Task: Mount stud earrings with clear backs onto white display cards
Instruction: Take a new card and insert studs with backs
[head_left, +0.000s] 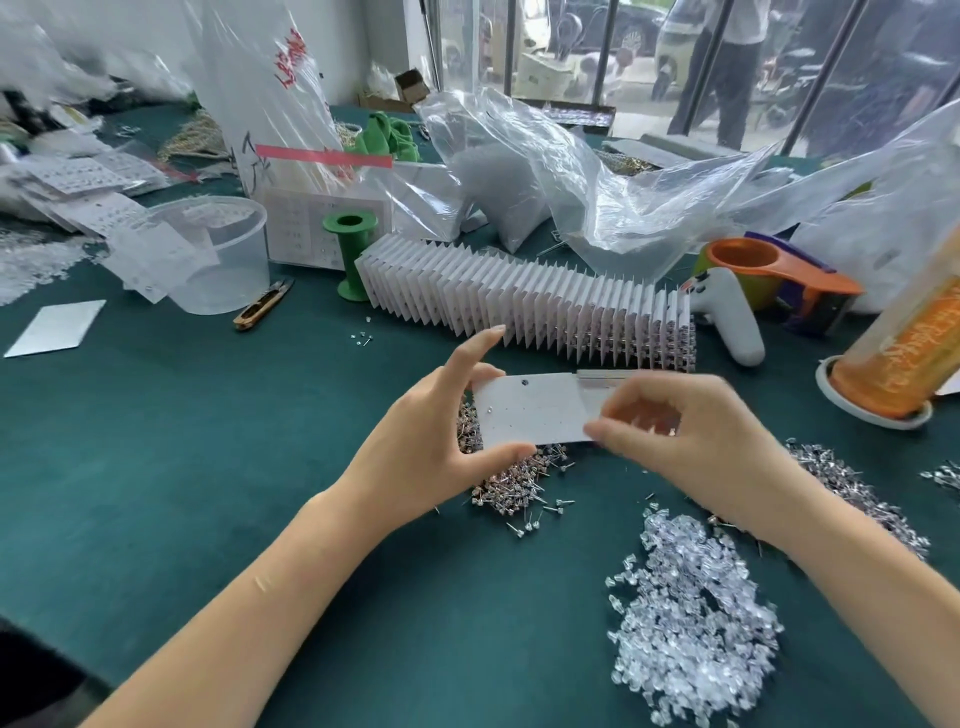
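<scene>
Over the green table (208, 441), the left hand (431, 441) pinches a white display card (535, 410) by its left edge (thumb below); the right hand (691, 431) grips its right end, above the stud earrings (514, 478).

Matt white paper card (535, 410), glossy clear plastic backs (691, 618), green cloth table (208, 467).

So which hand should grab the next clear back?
Probably the right hand: the pile of clear backs lies just below it, while the left hand holds the white card.
</scene>
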